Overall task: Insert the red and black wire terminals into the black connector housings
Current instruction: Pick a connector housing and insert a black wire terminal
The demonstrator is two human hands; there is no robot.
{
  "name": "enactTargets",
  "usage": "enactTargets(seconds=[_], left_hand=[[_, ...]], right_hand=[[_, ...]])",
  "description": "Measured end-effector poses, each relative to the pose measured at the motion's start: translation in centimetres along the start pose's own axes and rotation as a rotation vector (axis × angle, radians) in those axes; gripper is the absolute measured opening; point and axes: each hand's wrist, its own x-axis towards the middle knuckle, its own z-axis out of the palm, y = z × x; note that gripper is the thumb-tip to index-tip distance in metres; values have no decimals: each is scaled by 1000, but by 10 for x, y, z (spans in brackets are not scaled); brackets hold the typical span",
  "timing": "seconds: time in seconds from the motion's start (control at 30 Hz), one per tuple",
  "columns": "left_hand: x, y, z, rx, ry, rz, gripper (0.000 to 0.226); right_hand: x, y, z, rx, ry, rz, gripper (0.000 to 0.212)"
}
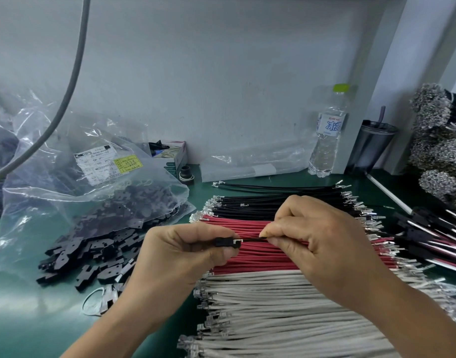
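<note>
- The left hand (185, 250) has its grip pinched on a black connector housing (227, 242), thumb on top, fingers curled beneath, holding it above the middle of the counter (27, 319).
- The right hand (322, 244) has its grip pinched on a black wire (252, 239), fingertips just beside the housing; the wire's metal terminal (238, 240) sits at the housing's opening, touching it.
- Under both hands lie rows of wires across the counter: black wires (260, 200) farthest back, red wires (260, 257) in the middle, white wires (268, 306) toward the near edge.
- Loose black housings (92, 257) spill from a clear plastic bag (66, 182) toward the left edge.
- A water bottle (326, 135) and a dark tumbler (371, 146) stand at the back edge against the wall.
- Finished assemblies (433, 244) lie at the right edge, with bundles of metal terminals (438, 140) stacked behind them.
</note>
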Motion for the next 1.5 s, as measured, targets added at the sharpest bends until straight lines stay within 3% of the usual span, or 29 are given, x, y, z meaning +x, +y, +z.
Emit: enactTargets(seconds=[0.2, 0.33, 0.7, 0.87, 0.97, 1.07, 1.17, 1.27, 1.37, 1.5], left_hand=[[-1, -2, 0, -37, 21, -16, 32], [-2, -7, 5, 74, 58, 65, 27], [-4, -4, 6, 2, 65, 80, 31], [-3, -8, 5, 90, 69, 115, 26], [0, -8, 6, 93, 89, 130, 23], [6, -9, 2, 9, 229, 93, 22], [9, -10, -6, -100, 307, 28, 22], [10, -11, -6, -128, 288, -17, 21], [9, -13, -5, -148, 275, -39, 21], [10, -12, -8, -185, 286, -43, 24]], right_hand=[[0, -2, 10, 139, -21, 109, 9], [-1, -10, 20, -7, 1, 35, 10], [0, -12, 25, 64, 93, 35, 18], [1, -12, 30, 8, 109, -40, 14], [3, -7, 26, -140, 253, -76, 11], [3, 0, 20, -238, 422, -138, 3], [-4, 4, 27, -307, 243, -122, 11], [-4, 5, 39, -266, -12, 91, 14], [-3, 14, 42, -135, -26, 203, 12], [-2, 12, 38, -179, 29, 153, 6]])
